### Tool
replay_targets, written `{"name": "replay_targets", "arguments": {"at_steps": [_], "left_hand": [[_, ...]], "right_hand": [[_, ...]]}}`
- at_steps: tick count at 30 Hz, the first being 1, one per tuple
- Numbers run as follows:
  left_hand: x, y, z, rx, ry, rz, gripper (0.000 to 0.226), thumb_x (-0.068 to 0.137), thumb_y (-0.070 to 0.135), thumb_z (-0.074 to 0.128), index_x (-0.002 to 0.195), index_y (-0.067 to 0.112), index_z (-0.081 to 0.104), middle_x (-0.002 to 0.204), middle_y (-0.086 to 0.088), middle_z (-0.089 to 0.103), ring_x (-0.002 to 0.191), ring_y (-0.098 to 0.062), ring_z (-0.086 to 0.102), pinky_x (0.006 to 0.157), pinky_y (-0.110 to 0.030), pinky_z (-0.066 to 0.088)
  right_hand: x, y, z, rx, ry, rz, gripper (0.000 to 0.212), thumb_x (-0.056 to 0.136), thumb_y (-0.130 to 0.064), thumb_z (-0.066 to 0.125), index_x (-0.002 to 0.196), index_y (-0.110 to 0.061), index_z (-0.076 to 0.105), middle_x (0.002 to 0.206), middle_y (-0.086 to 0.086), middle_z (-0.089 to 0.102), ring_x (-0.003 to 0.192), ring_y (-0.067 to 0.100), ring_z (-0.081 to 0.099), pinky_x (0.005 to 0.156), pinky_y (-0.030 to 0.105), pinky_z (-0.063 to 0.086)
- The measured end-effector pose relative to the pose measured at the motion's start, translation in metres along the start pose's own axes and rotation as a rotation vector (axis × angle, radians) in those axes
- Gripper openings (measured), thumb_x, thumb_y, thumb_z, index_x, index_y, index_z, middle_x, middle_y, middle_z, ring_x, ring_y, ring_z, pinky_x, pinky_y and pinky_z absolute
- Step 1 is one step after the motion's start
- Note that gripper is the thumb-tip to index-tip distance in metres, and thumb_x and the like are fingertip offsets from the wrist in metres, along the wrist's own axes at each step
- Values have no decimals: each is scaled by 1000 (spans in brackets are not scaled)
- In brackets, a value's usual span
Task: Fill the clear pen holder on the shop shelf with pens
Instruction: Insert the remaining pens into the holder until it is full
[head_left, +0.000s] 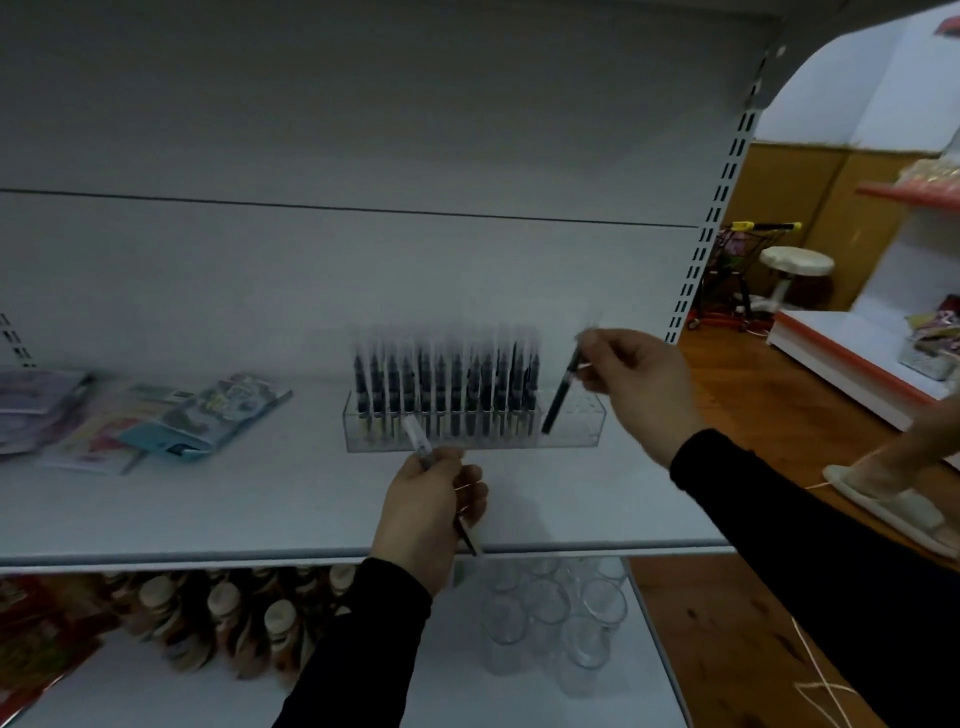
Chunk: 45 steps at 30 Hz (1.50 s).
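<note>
A clear pen holder (576, 434) stands on the white shelf (208, 509), with several dark pens (447, 387) upright across its left and middle. Its right end holds none. My right hand (636, 387) pinches the top of one dark pen (561, 392) that hangs tilted, tip down, over that right end. In front of the holder, my left hand (428, 512) grips a pen with a clear cap (418, 441), its dark tip poking out below the fingers. The view is blurred.
Flat stationery packets (156, 415) lie on the shelf's left. On the shelf below stand brown bottles (228, 618) and clear glasses (550, 613). To the right are a wooden floor, a white stool (795, 265), another shelf unit and a person's slippered foot (893, 499).
</note>
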<state>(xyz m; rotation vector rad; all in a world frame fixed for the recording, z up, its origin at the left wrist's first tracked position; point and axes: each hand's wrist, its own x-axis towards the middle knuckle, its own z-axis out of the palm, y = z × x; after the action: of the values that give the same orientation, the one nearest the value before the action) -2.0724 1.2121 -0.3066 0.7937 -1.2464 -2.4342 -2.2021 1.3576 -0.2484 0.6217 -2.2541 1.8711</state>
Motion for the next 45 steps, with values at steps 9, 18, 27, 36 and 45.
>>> {"name": "replay_targets", "arguments": {"at_steps": [9,18,27,36,45], "left_hand": [[3,-4,1,44,-91,88,12,97,-2,47,105,1,56,88,-17,67,75,-25,64,78,-35,56],[6,0,-2,91,-122,165,13,97,-1,47,95,3,59,83,-12,68,71,-19,66,73,-30,58],[9,0,-3,95,-152,162,13,96,-1,50,93,4,61,79,-10,70,68,-18,67,70,-29,58],[9,-2,-2,106,-160,151,13,94,-3,51,91,5,61,79,-10,70,67,-18,66,67,-27,57],[-7,-9,5,153,-159,141,9,86,-3,64,91,5,66,82,-11,72,67,-20,65,67,-28,57]], "right_hand": [[40,2,10,-236,77,-118,25,98,-28,56,108,-10,70,90,-2,68,85,17,70,90,39,56],[46,22,24,-401,-8,-109,30,100,-26,52,116,-5,67,109,11,71,93,24,69,94,39,53],[41,44,37,-444,-72,-57,26,100,-18,52,108,0,69,103,15,71,83,19,64,88,30,52],[37,44,29,-521,-69,-26,34,100,-29,51,117,-4,67,113,12,70,99,27,67,95,41,51],[-15,17,6,-358,-135,-43,18,95,-40,56,95,-27,68,86,-7,72,82,12,70,86,40,56]]}}
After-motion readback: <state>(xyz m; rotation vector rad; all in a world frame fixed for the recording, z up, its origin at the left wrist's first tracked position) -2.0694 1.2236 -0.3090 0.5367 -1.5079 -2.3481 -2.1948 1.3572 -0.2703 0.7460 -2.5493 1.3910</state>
